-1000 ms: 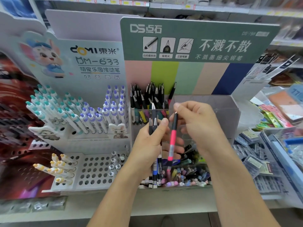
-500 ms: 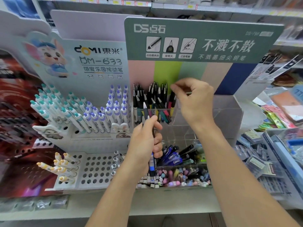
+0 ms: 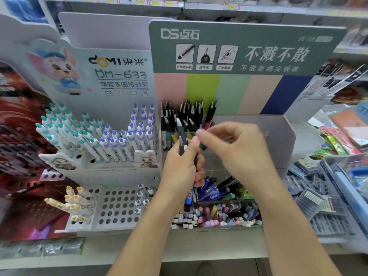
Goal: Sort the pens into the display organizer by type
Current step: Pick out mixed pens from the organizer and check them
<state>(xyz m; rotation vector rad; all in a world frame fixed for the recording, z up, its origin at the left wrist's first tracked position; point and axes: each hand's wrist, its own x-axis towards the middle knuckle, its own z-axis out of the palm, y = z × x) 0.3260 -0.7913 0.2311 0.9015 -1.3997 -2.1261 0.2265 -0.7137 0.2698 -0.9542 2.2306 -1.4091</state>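
Before the green display organizer (image 3: 247, 46), your left hand (image 3: 182, 168) grips a small bundle of pens (image 3: 190, 198) upright, fingers curled round the barrels, the blue ends pointing down. Your right hand (image 3: 237, 148) is just right of it, thumb and forefinger brought together near the top of the bundle; whether they pinch something, you cannot tell. Black pens (image 3: 187, 114) stand in the far left compartment. Loose pens lie in the near tray.

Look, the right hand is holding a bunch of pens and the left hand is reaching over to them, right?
It is the other way round. In the head view the left hand grips the bunch of pens, and the right hand reaches toward their tops, holding nothing.
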